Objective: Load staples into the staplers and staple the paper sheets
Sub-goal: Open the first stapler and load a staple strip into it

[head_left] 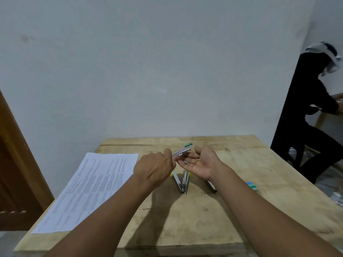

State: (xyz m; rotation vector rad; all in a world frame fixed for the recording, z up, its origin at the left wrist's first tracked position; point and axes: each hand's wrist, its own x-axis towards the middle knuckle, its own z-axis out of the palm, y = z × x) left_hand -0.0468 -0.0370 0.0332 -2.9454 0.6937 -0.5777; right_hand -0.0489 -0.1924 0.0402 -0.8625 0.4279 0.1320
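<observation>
My left hand [156,166] pinches a silver strip of staples [182,152] above the table's middle. My right hand [202,162] lies palm up just right of it, fingers spread, with a small grey bit of staples [185,162] resting on the palm. Below the hands an opened stapler [182,183] with yellow ends lies on the wooden table [185,219], its two arms spread in a V. A second stapler [212,186] lies partly hidden under my right wrist. Printed paper sheets [89,190] lie at the table's left.
A small green and white staple box [252,186] sits near the table's right edge. A teal object [188,145] lies behind the hands. A person in black [306,117] sits at another table on the right. A wooden door [13,164] stands at left.
</observation>
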